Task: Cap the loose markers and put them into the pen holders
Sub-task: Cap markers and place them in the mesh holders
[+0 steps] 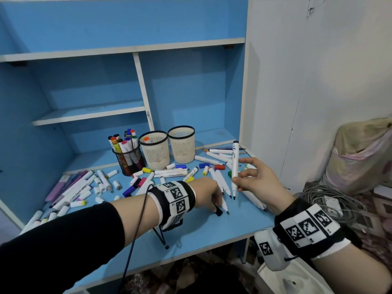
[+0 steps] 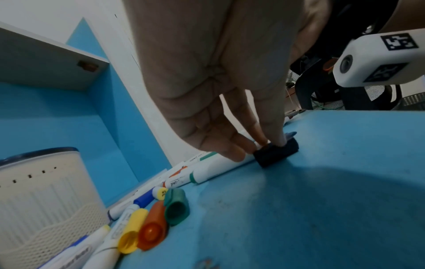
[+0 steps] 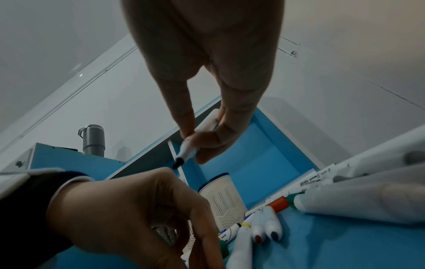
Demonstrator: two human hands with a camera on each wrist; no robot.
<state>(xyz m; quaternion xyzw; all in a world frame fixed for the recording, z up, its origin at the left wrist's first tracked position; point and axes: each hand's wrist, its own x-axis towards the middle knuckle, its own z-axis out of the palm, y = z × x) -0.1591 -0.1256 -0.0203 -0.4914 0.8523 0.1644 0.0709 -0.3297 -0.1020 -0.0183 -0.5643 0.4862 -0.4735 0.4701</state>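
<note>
My right hand pinches an uncapped white marker above the right side of the blue desk, upright with its dark tip pointing down; the right wrist view shows the marker between thumb and fingers. My left hand reaches down to the desk, and its fingertips pinch a loose black cap lying beside a white marker. Several loose markers and caps lie scattered. At the back stand a black mesh holder full of markers and two beige holders.
Shelves rise behind the holders. Yellow, orange and green caps lie near a beige holder. A cable bundle and a bag sit on the floor to the right. A wrist cable hangs over the desk's front.
</note>
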